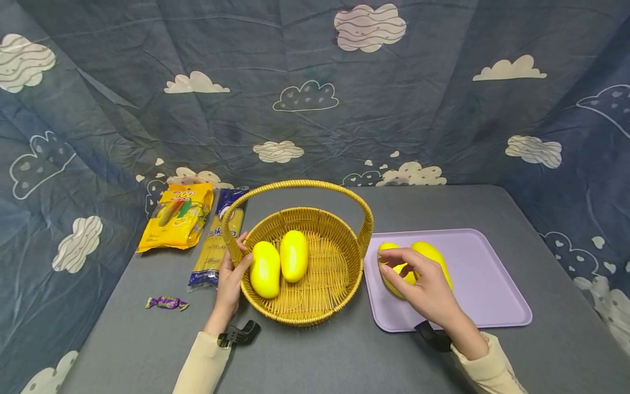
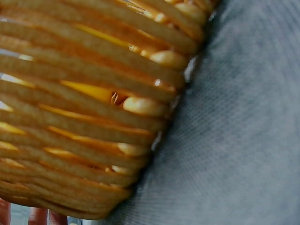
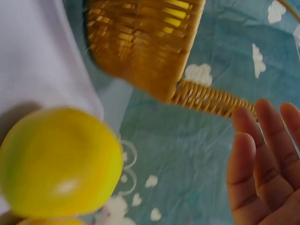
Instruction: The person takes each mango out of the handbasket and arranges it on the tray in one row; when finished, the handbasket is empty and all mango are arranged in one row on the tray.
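Note:
A round wicker basket [image 1: 320, 279] with a tall arched handle stands mid-table. Inside, on its left, lie two yellow mangoes, the outer mango [image 1: 264, 271] and the inner mango [image 1: 294, 256]. My left hand [image 1: 228, 290] grips the basket's left rim, thumb over the edge; its wrist view is filled by the woven wall [image 2: 84, 112]. Above the lilac tray [image 1: 487, 284] hovers my right hand [image 1: 428, 284], fingers spread from the thumb and holding nothing. Beneath it lie two more mangoes: a left mango [image 1: 396, 287], partly hidden by the fingers, and a right mango [image 1: 433, 257].
Left of the basket lie a blue-ended pasta packet [image 1: 211, 254] and a yellow mango-printed bag [image 1: 177, 219]. A purple wrapped candy [image 1: 166, 302] is nearer the front left. Cloud-patterned cloth [image 1: 305, 126] hangs behind the grey table [image 1: 315, 361].

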### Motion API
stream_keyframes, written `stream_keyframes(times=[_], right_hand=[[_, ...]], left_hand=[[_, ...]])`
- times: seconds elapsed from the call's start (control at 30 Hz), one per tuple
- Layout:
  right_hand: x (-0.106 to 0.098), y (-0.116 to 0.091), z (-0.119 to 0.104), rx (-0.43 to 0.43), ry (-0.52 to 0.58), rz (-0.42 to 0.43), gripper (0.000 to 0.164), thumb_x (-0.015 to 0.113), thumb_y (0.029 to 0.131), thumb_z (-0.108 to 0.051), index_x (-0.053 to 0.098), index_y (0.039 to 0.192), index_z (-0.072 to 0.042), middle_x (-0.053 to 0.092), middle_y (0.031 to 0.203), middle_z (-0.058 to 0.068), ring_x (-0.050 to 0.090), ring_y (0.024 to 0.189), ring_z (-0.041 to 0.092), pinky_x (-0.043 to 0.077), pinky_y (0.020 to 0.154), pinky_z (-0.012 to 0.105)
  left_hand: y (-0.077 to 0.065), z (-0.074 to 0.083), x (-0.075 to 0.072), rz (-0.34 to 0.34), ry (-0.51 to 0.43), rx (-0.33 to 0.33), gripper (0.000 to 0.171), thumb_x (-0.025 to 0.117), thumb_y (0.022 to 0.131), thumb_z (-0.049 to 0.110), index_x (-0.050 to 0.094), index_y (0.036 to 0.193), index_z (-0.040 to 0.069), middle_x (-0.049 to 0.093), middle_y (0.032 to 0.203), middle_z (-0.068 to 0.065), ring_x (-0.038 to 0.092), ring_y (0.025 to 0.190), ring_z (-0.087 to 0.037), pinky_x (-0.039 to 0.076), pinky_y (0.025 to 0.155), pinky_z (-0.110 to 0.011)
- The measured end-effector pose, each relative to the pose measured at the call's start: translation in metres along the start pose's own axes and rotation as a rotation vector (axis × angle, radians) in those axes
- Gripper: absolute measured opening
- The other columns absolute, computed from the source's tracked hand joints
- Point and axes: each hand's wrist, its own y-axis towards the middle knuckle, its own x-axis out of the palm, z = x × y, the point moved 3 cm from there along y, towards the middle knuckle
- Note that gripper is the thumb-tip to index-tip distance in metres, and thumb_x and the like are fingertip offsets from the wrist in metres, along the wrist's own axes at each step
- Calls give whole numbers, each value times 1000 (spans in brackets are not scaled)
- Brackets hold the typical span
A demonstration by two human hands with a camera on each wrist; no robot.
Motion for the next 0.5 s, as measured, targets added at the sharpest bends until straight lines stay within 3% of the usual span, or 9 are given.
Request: stream_keyframes(times=[0.27,0.5], right_hand=[[19,18,-13,-17,43,-127,30,73,83,-7,66,112,-13,66,100,-9,59,85,7,52,64,27],[37,34,-24,-25,64,-220,31,73,84,-12,65,114,-14,65,100,-8,58,83,7,52,66,28]], left_hand=[[0,0,1,-4,4,9,28,52,97,6,40,116,-10,32,150,-13,27,137,-20,17,113,-39],[0,1,1,1,8,9,27,52,97,6,40,116,-9,30,150,-17,27,137,-21,17,113,-40]])
